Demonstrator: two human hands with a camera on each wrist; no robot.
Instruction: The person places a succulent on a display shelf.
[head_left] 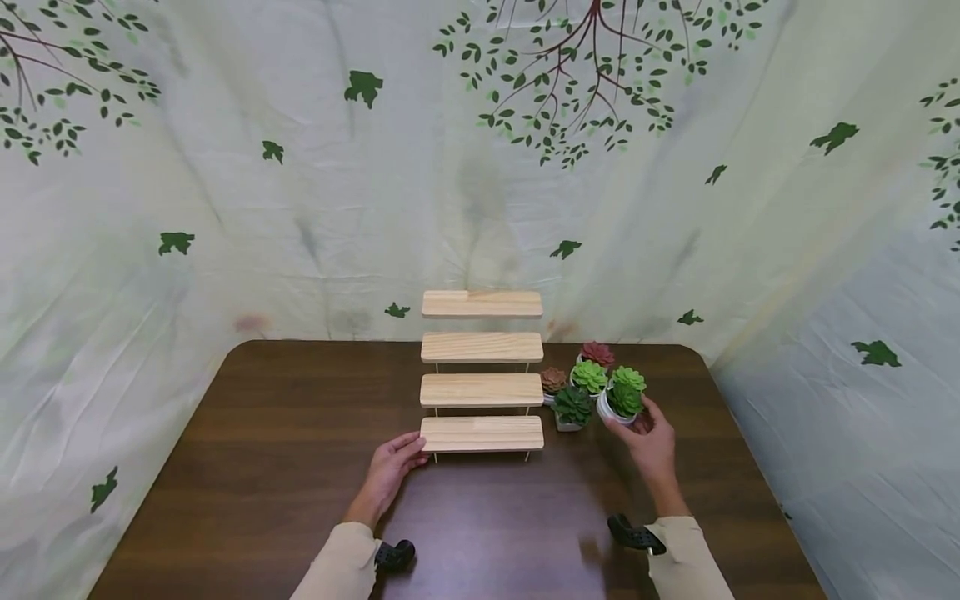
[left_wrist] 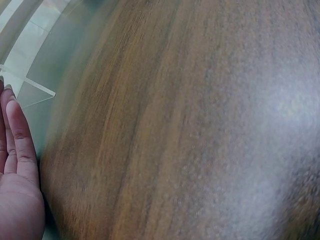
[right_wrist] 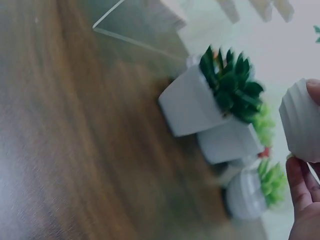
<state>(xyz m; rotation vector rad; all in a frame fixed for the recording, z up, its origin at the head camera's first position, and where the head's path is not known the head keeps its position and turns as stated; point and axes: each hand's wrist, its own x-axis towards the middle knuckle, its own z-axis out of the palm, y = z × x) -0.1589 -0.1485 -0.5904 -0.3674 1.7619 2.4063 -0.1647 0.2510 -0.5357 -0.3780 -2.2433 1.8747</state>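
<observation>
My right hand (head_left: 651,440) grips a small succulent (head_left: 624,402) in a white pot, fingers and thumb around the pot's sides. The right wrist view has this ribbed pot (right_wrist: 301,122) at its right edge, lifted above the table. Beside it a dark green succulent (head_left: 572,406) stands in a white pot. My left hand (head_left: 395,467) is at the left end of the lowest board of a tiered wooden stand (head_left: 482,434). In the left wrist view the left fingers (left_wrist: 22,132) look straight, near a clear support (left_wrist: 42,87).
Several potted succulents cluster right of the stand, among them a red one (head_left: 597,353), a brownish one (head_left: 553,381) and a light green one (head_left: 589,376). The brown table (head_left: 300,417) backs onto a leaf-patterned curtain (head_left: 315,208).
</observation>
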